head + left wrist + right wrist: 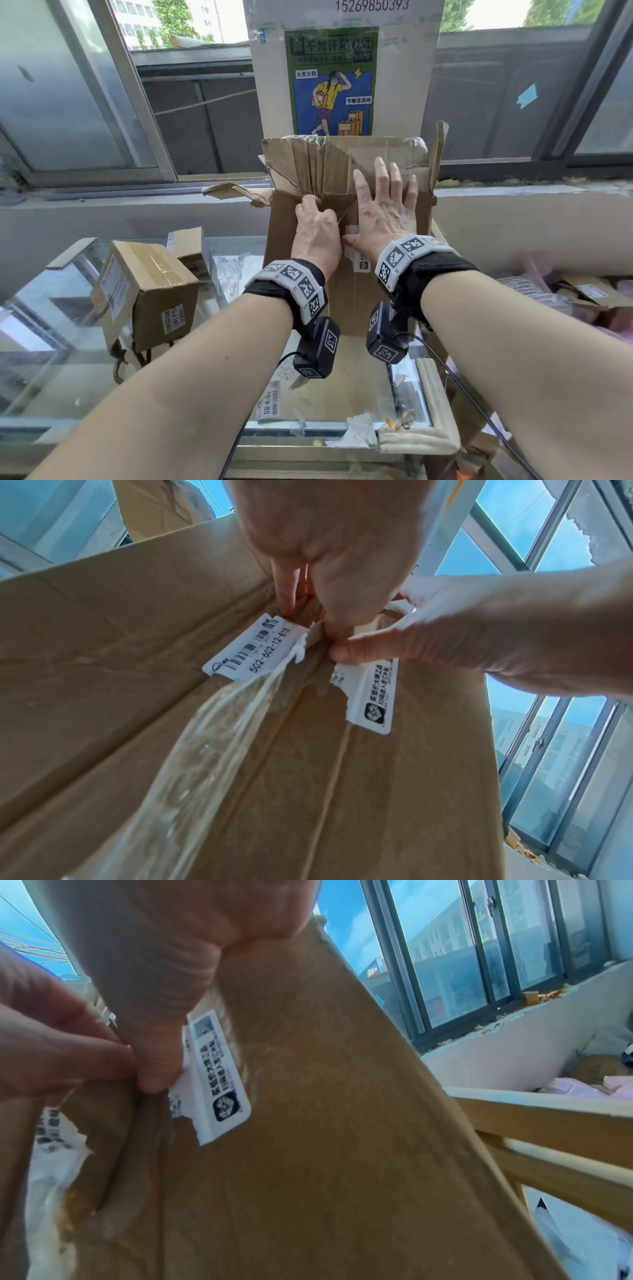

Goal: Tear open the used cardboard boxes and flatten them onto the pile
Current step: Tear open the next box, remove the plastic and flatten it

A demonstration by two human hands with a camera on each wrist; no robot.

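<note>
Creased, tape-streaked brown cardboard box (pixel 346 178)

Two hands are at work, the left hand (pixel 317 224) and the right hand (pixel 385 205), both on one large cardboard box (pixel 349 298) standing upright on the desk (pixel 239 274). Two smaller boxes sit to its left: a taped box (pixel 144 291) and a little box (pixel 186 245) behind it. The large box carries one white label torn into two pieces (pixel 250 653) (pixel 371 696). One poster (pixel 330 80) hangs above. Each wrist bears one marker band, two bands (pixel 294 281) (pixel 407 255) in all.
</note>
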